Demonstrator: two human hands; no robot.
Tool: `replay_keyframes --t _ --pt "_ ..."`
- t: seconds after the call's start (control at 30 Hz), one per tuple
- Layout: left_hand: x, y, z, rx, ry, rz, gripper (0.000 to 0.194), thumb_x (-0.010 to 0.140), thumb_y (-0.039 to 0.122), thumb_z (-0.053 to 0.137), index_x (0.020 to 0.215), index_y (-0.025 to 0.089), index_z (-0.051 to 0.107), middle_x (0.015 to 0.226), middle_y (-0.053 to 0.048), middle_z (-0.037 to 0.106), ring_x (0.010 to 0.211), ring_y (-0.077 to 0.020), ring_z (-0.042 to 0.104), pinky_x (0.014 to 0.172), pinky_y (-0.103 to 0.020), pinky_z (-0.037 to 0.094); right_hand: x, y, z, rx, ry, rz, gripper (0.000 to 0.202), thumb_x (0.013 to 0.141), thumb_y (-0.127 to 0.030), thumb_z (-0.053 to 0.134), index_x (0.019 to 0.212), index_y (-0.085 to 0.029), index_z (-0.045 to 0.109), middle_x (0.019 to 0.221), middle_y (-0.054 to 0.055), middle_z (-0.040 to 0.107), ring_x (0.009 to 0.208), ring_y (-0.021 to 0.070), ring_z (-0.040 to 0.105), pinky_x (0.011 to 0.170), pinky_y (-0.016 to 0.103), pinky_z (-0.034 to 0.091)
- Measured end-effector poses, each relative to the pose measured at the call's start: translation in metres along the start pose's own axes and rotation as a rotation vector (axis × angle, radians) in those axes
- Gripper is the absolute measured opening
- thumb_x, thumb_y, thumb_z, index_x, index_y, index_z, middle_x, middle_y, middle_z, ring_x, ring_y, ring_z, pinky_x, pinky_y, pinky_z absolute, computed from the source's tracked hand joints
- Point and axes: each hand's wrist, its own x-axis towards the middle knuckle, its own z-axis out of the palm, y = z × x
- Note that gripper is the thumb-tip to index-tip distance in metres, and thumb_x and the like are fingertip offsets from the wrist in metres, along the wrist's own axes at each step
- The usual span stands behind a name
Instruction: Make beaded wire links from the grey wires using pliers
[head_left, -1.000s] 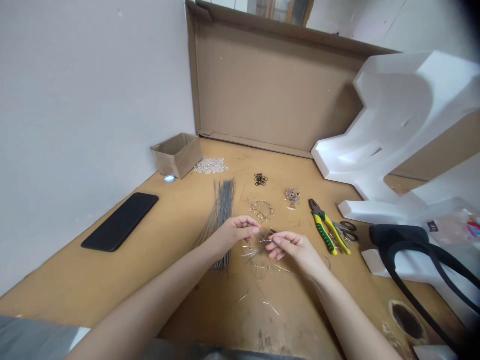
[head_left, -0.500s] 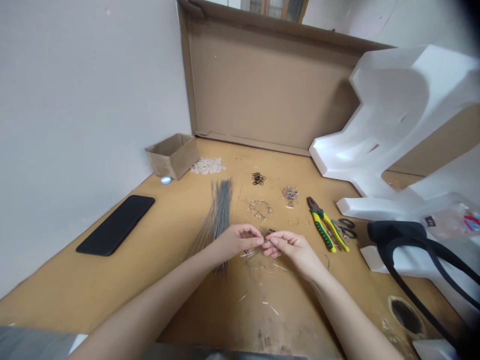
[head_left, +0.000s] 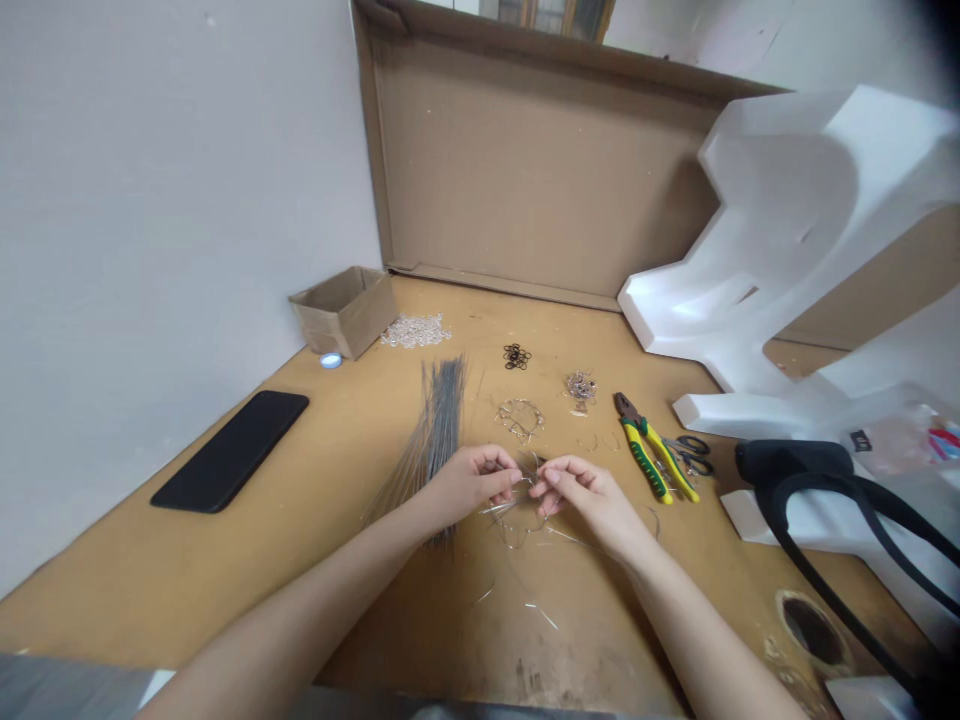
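My left hand (head_left: 472, 482) is closed in a pinch of thumb and fingers on a thin metal wire (head_left: 527, 479). Facing it, my right hand (head_left: 583, 490) pinches the same fine wire, whose exact shape is too small to make out. Just left of the left hand lies a bundle of straight grey wires (head_left: 445, 405). Under both hands are loose wire pieces (head_left: 517, 535), partly hidden by the fingers. A ring of bent wire bits (head_left: 519, 420) lies beyond the hands.
Pliers with yellow-green handles (head_left: 646, 455) and scissors (head_left: 694, 455) lie to the right. Farther back are black rings (head_left: 516, 357), a heap of small metal pieces (head_left: 580, 386), clear bits (head_left: 416, 331) and a cardboard box (head_left: 345, 312). A phone (head_left: 232, 450) lies left; white foam (head_left: 780, 230) stands right.
My fingertips have drawn slightly apart, the left hand shifting a little left. More of the thin wire shows between them. The things on the table lie as before.
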Motion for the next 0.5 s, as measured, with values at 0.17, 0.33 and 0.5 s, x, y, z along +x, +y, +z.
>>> replay_keyframes --t 0.17,0.33,0.5 --pt "0.0018 -0.0009 -0.0005 -0.035 0.017 -0.001 0.024 0.069 0.037 0.06 0.067 0.014 0.053 0.057 0.001 0.058 0.05 -0.0086 0.052 0.054 -0.022 0.042 0.0007 0.0036 -0.0035 0.035 -0.017 -0.028 0.025 0.072 -0.035 0.063 0.088 -0.017 0.061 0.072 0.003 0.065 0.058 0.0109 0.057 0.06 0.026 0.045" --pt "0.0048 -0.0032 -0.0027 -0.089 0.025 -0.013 0.025 0.069 0.038 0.06 0.068 0.014 0.052 0.057 0.0 0.061 0.048 -0.0096 0.056 0.053 -0.023 0.045 0.001 0.0037 -0.0082 0.079 0.019 -0.097 0.021 0.073 -0.029 0.063 0.09 -0.018 0.061 0.072 0.002 0.065 0.062 0.0111 0.057 0.063 0.026 0.044" --pt "0.0057 -0.0038 -0.0047 -0.102 0.07 0.007 0.025 0.071 0.038 0.06 0.069 0.014 0.051 0.058 0.0 0.062 0.047 -0.0092 0.056 0.051 -0.022 0.044 0.0004 0.0005 -0.0068 0.101 0.029 -0.083 0.021 0.072 -0.027 0.064 0.091 -0.019 0.06 0.079 0.003 0.066 0.074 0.0133 0.06 0.07 0.028 0.045"
